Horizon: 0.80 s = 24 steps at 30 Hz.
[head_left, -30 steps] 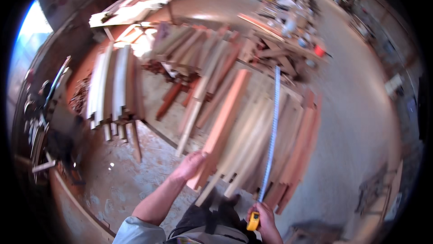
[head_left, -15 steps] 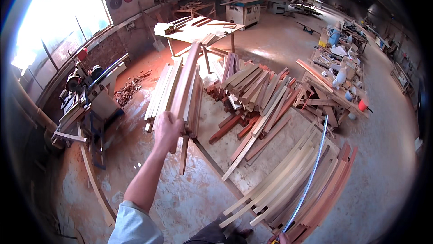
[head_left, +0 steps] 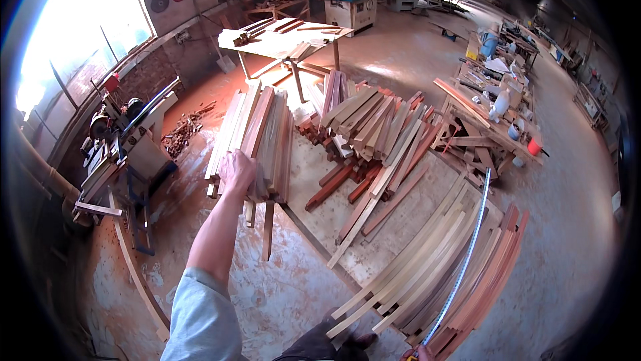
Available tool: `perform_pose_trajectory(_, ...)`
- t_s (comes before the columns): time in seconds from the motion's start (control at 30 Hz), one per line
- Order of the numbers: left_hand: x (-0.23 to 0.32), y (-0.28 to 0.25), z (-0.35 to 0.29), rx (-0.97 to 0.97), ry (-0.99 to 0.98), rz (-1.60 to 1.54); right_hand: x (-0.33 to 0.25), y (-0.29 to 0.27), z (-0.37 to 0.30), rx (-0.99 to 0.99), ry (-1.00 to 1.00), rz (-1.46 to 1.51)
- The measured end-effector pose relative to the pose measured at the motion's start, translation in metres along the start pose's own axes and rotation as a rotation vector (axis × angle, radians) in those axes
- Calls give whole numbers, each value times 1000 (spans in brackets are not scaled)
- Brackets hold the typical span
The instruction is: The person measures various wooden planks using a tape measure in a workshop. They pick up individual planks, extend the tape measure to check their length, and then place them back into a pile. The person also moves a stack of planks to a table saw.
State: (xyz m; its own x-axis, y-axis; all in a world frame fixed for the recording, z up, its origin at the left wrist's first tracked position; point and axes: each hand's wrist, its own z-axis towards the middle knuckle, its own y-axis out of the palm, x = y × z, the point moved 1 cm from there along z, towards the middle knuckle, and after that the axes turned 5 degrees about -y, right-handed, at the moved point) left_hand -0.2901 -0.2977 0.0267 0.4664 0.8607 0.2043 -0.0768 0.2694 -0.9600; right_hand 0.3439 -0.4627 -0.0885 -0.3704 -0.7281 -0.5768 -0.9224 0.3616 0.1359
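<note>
My left hand (head_left: 238, 170) is closed on the near end of a reddish wooden strip (head_left: 258, 121), which lies along the top of a stack of strips (head_left: 275, 154). At the lower edge, my right hand (head_left: 423, 353) is partly cut off and grips a tape measure. The tape's pale blade (head_left: 468, 261) stretches away from that hand, above a spread row of pale, brown and reddish strips (head_left: 414, 264). The tape case is mostly hidden, with only a bit of yellow showing.
A heap of mixed strips (head_left: 374, 124) lies between the stack and the row, on a low board (head_left: 364, 264). Farther off stands a table (head_left: 280, 44) with more wood. A machine (head_left: 133, 134) is at left; a cluttered bench (head_left: 497, 104) is at right.
The left hand has lowered the reddish strip from above the stack down onto it, shifting slightly left. The right hand stays in place with the tape extended. The view has shifted slightly.
</note>
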Motion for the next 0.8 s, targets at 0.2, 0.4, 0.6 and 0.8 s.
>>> perform_pose_trajectory(0.2, 5, 9, 7, 47, -14, 17, -5, 0, -8, -27, -39, -47)
perform_pose_trajectory(0.4, 2, 14, 16, 33, 10, 65, 6, -16, -2, -7, -79, -47)
perform_pose_trajectory(0.6, 21, 0, 6, 163, 31, 157, -1, -6, -14, -48, -88, -25)
perform_pose_trajectory(0.8, 52, -45, -104, 115, 593, -463, -14, -15, -21, -46, -100, 75)
